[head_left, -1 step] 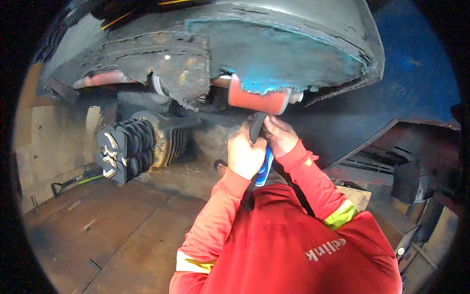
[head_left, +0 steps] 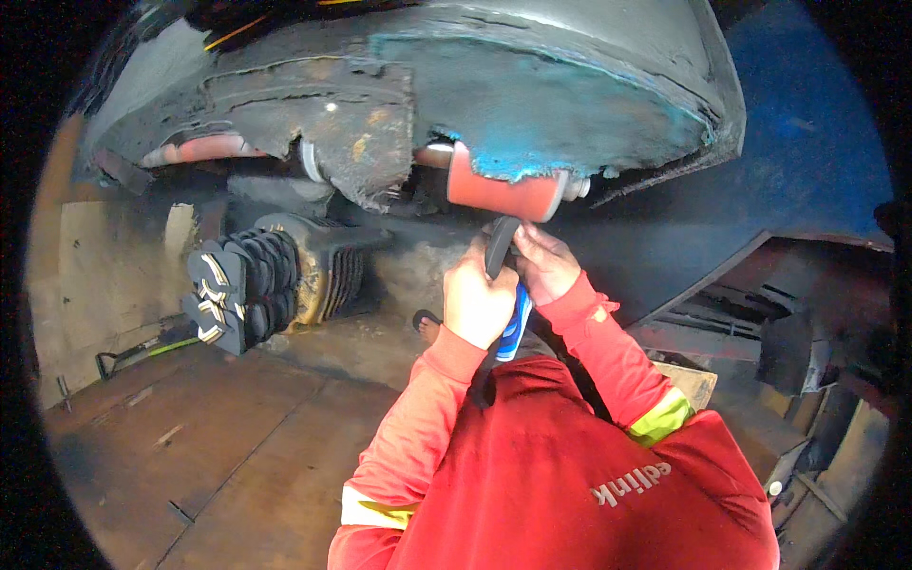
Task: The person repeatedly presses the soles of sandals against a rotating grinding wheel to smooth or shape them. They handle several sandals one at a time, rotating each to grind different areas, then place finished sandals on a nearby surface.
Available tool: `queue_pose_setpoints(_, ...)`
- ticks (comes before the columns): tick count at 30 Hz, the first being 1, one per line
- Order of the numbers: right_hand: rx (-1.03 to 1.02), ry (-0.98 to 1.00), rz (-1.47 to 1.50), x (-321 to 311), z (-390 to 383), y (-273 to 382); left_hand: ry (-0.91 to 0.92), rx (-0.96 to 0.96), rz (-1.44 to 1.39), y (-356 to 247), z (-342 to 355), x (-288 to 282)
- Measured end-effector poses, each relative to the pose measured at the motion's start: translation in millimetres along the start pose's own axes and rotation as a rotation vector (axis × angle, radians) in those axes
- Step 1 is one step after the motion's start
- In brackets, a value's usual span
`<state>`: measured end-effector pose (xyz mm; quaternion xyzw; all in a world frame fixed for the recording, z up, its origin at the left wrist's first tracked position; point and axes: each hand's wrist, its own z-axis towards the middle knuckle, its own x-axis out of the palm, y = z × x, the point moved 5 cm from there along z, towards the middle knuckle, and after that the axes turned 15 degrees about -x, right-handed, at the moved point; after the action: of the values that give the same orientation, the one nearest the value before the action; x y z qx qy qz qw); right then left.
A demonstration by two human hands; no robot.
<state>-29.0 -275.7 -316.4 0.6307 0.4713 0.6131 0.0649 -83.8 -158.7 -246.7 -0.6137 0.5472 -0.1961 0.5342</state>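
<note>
A paint roller [head_left: 505,190] with a red-orange sleeve is pressed against the underside of a large curved grey body [head_left: 589,57]. It sits at the edge of a teal painted patch [head_left: 532,104]. The roller's black and blue handle [head_left: 513,328] runs down between both hands. My left hand [head_left: 478,302] is closed around the handle. My right hand [head_left: 543,266] grips the black stem just beside it, slightly higher. Both arms are in red-orange sleeves with yellow reflective bands.
A stack of black ribbed pieces [head_left: 237,290] leans against a ribbed metal housing [head_left: 328,271] at the left. A green-handled tool [head_left: 142,353] lies on the worn wooden floor [head_left: 190,456]. Dark metal frames [head_left: 760,323] crowd the right, below a blue surface [head_left: 807,123].
</note>
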Motion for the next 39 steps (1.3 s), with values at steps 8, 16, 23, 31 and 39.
queue_pose_setpoints(8,-0.068,0.046,-0.017,37.5,-19.9,21.4,0.017,0.049,-0.174,21.2,-18.4,-5.7)
queue_pose_setpoints(16,-0.298,-0.010,-0.773,25.2,-42.8,5.7,0.174,0.180,-0.373,27.3,-31.7,-21.3)
queue_pose_setpoints(23,-0.334,0.319,-1.006,44.4,-45.0,-7.0,0.003,-0.025,-0.057,5.5,-18.9,-40.4)
queue_pose_setpoints(31,-0.183,0.353,-0.753,33.4,-23.2,-11.2,-0.039,0.110,0.391,-10.8,22.0,-23.6)
queue_pose_setpoints(39,-0.004,0.353,-0.689,25.2,-14.4,-2.0,-0.041,-0.017,0.393,-19.3,22.2,-17.8)
